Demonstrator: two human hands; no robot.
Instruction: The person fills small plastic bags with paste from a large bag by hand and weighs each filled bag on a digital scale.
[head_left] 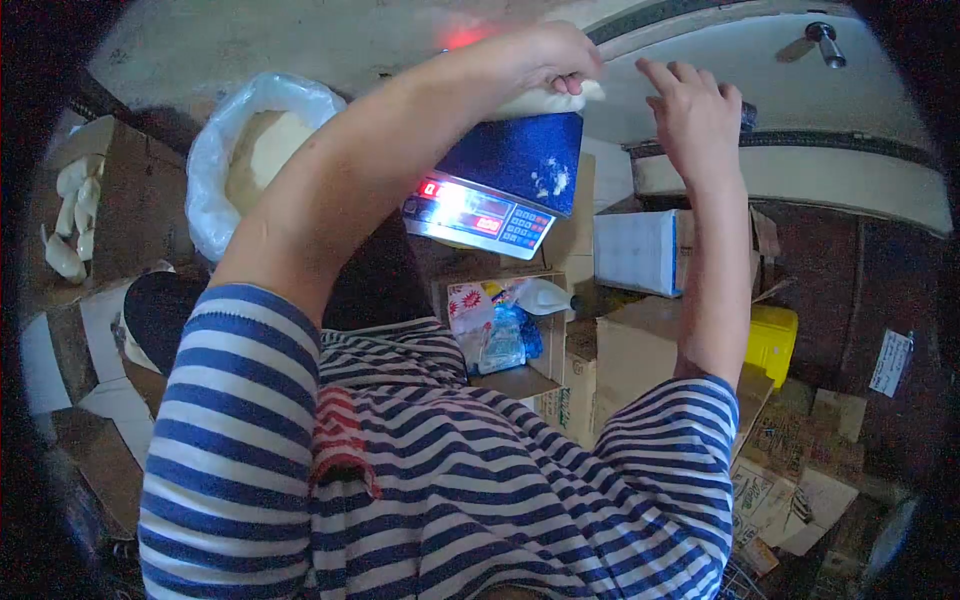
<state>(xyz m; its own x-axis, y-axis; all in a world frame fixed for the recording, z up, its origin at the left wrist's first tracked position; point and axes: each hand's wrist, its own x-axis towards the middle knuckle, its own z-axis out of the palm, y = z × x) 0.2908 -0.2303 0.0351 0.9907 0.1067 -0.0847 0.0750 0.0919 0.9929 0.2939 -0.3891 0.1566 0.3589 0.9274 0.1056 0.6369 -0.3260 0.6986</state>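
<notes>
A weighing scale (515,165) with a dark blue top and lit red digits stands at the upper middle, with white smudges on its top. On its far edge lies a pale, soft-looking bundle (540,101). My left hand (560,60) reaches across to it, fingers curled and closed on its end; the hand's back hides part of the grip. Raised to the right of the scale, my right hand (695,110) holds nothing, its fingers bent but apart.
A clear plastic bag of pale powder (243,190) stands left of the scale. White pieces (75,215) lie in a carton at far left. Below the scale is an open box (500,375) with a bottle. Cartons (640,350) and a yellow container (770,345) are at right.
</notes>
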